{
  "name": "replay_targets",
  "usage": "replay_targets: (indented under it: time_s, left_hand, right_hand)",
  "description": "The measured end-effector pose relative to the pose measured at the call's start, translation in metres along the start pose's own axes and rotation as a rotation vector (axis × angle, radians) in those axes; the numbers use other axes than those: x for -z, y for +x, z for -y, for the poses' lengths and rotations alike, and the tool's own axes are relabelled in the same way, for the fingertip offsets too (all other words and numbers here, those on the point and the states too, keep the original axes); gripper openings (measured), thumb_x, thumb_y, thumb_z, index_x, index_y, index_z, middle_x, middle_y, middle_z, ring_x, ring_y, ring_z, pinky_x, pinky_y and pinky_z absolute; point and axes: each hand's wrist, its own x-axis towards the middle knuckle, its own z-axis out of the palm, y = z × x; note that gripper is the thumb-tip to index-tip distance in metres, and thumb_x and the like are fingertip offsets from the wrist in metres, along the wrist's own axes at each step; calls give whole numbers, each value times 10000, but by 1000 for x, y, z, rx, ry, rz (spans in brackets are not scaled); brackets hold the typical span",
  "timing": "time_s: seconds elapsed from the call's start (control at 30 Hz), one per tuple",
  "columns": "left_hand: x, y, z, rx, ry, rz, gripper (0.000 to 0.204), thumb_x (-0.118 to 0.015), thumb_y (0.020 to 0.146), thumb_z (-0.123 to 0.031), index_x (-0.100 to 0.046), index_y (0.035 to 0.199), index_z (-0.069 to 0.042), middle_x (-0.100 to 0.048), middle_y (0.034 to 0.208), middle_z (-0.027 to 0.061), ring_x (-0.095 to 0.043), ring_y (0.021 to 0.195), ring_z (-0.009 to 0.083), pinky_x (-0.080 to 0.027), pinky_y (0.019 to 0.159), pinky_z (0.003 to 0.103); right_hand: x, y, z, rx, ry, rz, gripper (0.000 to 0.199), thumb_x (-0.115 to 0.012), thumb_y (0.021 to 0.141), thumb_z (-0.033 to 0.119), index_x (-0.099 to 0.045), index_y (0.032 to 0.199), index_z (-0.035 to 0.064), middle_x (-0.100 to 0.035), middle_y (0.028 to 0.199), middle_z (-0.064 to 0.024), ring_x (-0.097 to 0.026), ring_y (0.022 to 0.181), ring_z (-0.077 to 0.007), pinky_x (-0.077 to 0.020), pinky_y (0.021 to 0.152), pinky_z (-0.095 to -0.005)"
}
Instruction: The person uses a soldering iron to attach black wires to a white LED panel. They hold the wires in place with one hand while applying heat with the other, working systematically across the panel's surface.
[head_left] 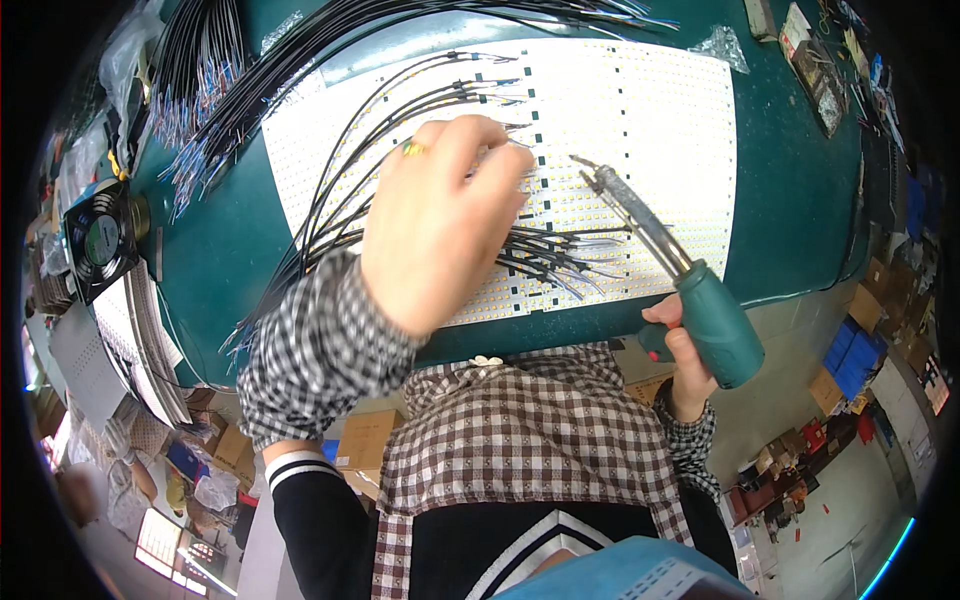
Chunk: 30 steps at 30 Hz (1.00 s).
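My right hand (682,355) grips a green pistol-shaped soldering gun (722,325), with its metal tip angled up and left over a white LED board panel (690,110). The tip is apart from my left hand (440,215). My left hand is over the middle of the panel, with its thumb and fingers pinched together near a column of dark pads; what they hold is hidden. Black cables (345,140) with thin stripped wire ends lie across the panel's left half, above and below my left hand. A loose cluster of cable ends (560,258) rests at the panel's lower middle.
Thick bundles of black cables (200,50) lie on the green table (205,265) at the back left. A small black fan (103,240) stands at the left edge, near white perforated strips (150,345). A dark worn block (818,85) is at the back right.
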Motion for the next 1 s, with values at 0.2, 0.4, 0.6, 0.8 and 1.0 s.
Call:
replay_targets:
  time_s: [0.2,0.4,0.6,0.8,1.0]
  left_hand:
    - [-4,-13,-7,-30,-208,275,234,-764,778,-50,-636,974,-46,-618,959,116,-626,894,329,-519,748,407]
    - [-12,-16,9,-29,-304,219,195,-744,784,-14,-638,945,-38,-626,911,114,-623,864,331,-515,738,410]
    - [-13,-23,8,20,-290,252,170,-739,789,-2,-644,926,-36,-628,891,109,-626,856,319,-514,735,401]
    - [-9,-25,12,132,-473,286,138,-738,831,-24,-639,928,-21,-629,884,115,-636,801,271,-518,711,363]
    - [7,-20,19,205,51,150,146,-738,852,-84,-634,938,-27,-632,906,121,-644,834,310,-521,746,386]
  right_hand:
    - [6,5,4,12,112,-17,377,-660,945,272,-617,1034,-91,-665,921,-179,-672,814,-274,-567,757,-396]
    - [-2,12,-5,96,151,-70,370,-655,949,259,-608,1054,-93,-644,925,-177,-670,815,-278,-572,751,-390]
    - [-4,14,-10,120,187,-55,379,-657,953,252,-603,1083,-100,-641,949,-179,-670,822,-274,-592,746,-387]
    - [0,17,-12,156,195,-30,382,-656,960,235,-602,1110,-112,-640,976,-191,-672,842,-280,-611,742,-404]
    - [-3,15,-8,132,187,-43,383,-657,951,229,-609,1121,-111,-646,988,-200,-681,845,-286,-612,738,-398]
